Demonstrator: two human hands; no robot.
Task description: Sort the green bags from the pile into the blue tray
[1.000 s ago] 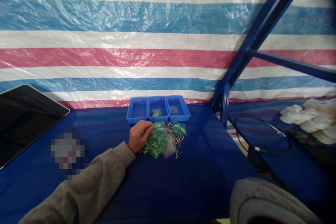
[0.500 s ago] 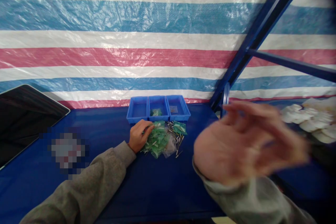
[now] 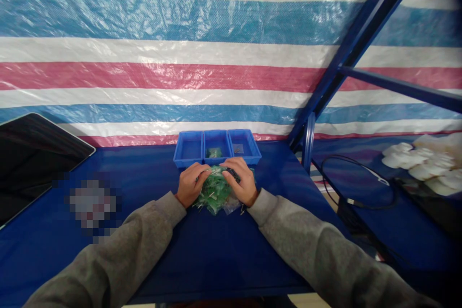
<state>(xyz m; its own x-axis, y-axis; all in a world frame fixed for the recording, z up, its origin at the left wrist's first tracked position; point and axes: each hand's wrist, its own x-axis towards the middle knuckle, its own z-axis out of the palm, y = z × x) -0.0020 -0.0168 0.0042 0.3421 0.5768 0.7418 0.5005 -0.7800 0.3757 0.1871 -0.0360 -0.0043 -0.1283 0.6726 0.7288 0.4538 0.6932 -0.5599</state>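
A pile of small green plastic bags [image 3: 215, 191], with thin light sticks among them, lies on the blue table. My left hand [image 3: 191, 184] is at the pile's left side, its fingers curled and pinched on a green bag at the far edge. From the right, my right hand [image 3: 243, 183] covers part of the heap, fingers bent inward and closed on the same green plastic near its top. A clear bag [image 3: 234, 206] peeks out beneath my right hand. Exactly what sits between the fingertips is partly hidden.
Three joined blue bins stand behind the pile: a left bin [image 3: 188, 148], a middle bin [image 3: 217, 139] with a green packet, and a right bin [image 3: 249, 147] with a small clear packet. A dark screen [image 3: 36, 159] is left; a blue frame [image 3: 335, 72], cable [image 3: 325, 187] and white rolls [image 3: 415, 160] are right.
My right hand has come down from its raised, blurred position at the right onto the pile, hiding the dark and silver sticks there. My left hand has stayed nearly in place.
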